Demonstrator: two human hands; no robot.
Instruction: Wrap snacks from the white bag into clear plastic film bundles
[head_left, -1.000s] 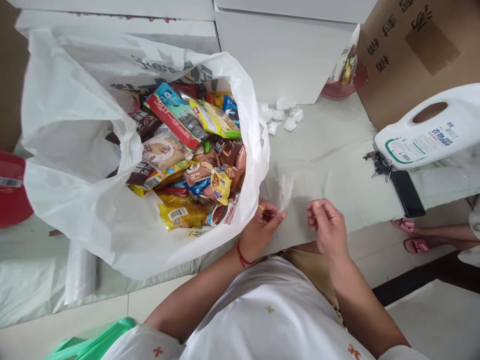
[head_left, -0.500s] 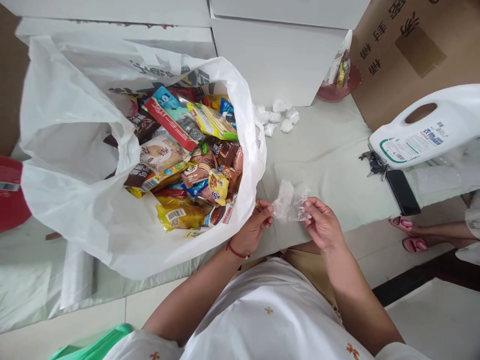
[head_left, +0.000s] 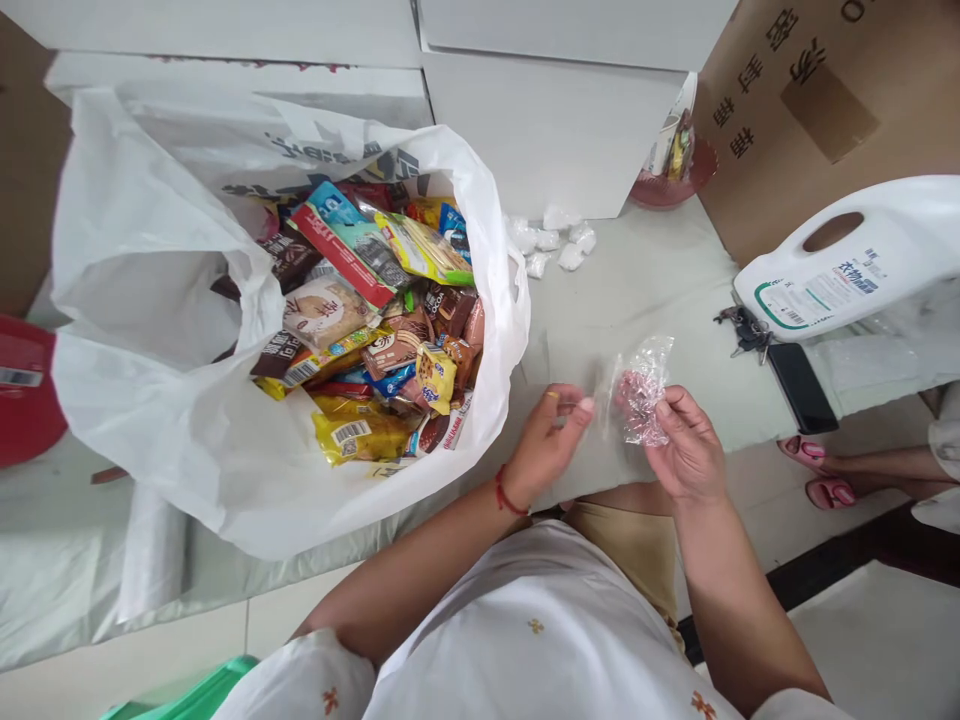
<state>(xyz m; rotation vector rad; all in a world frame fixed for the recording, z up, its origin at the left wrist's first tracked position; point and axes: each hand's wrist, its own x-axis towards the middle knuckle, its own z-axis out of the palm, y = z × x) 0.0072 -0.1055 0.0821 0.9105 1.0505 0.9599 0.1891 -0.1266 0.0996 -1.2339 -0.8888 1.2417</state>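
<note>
A crinkled clear plastic wrapper point(head_left: 643, 392), with a reddish look in its middle, is pinched in my right hand point(head_left: 686, 440). My left hand point(head_left: 555, 435) is just left of it, thumb and fingers pressed together on what seems to be a thin edge of clear plastic; blur hides the detail. Left of my hands stands a big white plastic bag point(head_left: 517, 340), its mouth open and full of packaged snacks point(head_left: 360, 320). Several small white bundles point(head_left: 551, 235) lie on the cloth beyond my hands.
White boxes point(head_left: 540, 130) stand behind the bag. To the right are a cardboard box point(head_left: 832, 110), a white detergent bottle point(head_left: 832, 270), keys point(head_left: 746, 328), a black phone point(head_left: 802, 387) and a red bowl point(head_left: 671, 190). Another person's feet point(head_left: 829, 490) show at far right.
Both hands have moved right, the right one slightly up too. The clear plastic has shifted right with my right hand and now shows a reddish part.
</note>
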